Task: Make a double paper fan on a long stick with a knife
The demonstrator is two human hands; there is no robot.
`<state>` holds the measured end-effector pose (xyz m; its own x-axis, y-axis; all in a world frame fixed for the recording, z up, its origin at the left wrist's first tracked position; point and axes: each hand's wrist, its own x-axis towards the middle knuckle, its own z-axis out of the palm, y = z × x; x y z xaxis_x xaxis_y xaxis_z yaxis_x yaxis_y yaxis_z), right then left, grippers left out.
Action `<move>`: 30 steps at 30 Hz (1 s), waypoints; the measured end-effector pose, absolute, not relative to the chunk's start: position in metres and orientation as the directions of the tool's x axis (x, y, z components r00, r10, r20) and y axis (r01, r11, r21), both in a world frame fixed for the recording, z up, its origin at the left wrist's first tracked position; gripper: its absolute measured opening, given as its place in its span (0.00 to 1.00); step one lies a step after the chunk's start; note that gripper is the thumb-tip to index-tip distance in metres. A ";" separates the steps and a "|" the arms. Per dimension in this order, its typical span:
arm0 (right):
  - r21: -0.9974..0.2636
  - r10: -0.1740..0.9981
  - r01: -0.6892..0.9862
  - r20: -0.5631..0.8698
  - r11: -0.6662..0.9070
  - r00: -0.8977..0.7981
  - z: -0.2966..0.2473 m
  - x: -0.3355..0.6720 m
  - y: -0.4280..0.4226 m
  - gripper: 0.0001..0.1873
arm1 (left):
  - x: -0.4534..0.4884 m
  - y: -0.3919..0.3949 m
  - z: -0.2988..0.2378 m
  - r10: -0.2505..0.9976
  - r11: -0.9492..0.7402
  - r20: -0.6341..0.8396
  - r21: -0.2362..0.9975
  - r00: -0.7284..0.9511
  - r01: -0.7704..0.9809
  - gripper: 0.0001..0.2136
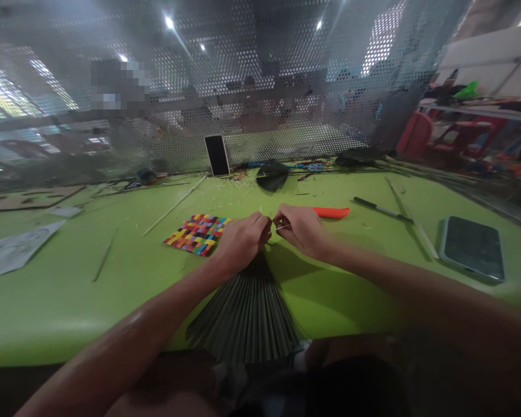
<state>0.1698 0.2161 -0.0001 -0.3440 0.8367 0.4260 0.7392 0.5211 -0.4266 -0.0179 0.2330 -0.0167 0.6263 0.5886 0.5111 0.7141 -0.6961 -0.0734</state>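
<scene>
A dark pleated fan-shaped bundle (254, 307) spreads toward me, its wide end hanging past the table's front edge. My left hand (242, 238) is closed at its narrow end, where the fingers hide most of the grip. Close beside it on the right, my right hand (303, 229) pinches a thin pale strip (282, 227). The fingertips of both hands nearly meet above the fan's tip. A woven multicoloured mat (196, 234) lies just left of my left hand. Partly behind my right hand is an orange-red toothed or ridged handle (333, 212).
On the green table (125, 313) lie a phone (472, 249), a dark pen-like tool (382, 209), pale sticks (176, 205) and a printed sheet (19, 249). A white-framed dark screen (217, 155) leans against the perforated panel (260, 98), near scraps and a black folded piece (272, 176).
</scene>
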 end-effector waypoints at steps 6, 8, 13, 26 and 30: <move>-0.513 0.825 0.663 0.471 0.545 -0.314 -0.010 0.166 0.217 0.05 | -0.015 0.230 -0.019 0.586 -0.694 0.513 -0.082 0.627 0.715 0.10; -0.567 0.848 0.650 0.464 0.506 -0.256 -0.013 0.164 0.216 0.06 | -0.013 0.230 -0.020 0.595 -0.691 0.505 -0.076 0.626 0.719 0.10; -0.581 0.873 0.688 0.459 0.436 -0.165 -0.013 0.162 0.220 0.06 | -0.012 0.234 -0.021 0.626 -0.689 0.530 0.032 0.572 0.724 0.08; -0.624 0.936 0.775 -0.205 0.100 -0.286 0.074 0.353 0.125 0.18 | -0.026 0.251 -0.014 0.616 -0.775 0.606 0.351 0.503 0.526 0.08; -0.547 0.998 0.835 -0.017 -0.063 0.064 0.074 0.407 0.097 0.25 | -0.023 0.251 -0.014 0.611 -0.786 0.606 0.387 0.509 0.483 0.09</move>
<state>0.4068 0.0973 0.0737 0.0638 0.9978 -0.0167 0.8348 -0.0625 -0.5470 -0.0231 0.2509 -0.0145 0.5088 0.6113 0.6061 0.4828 -0.7856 0.3870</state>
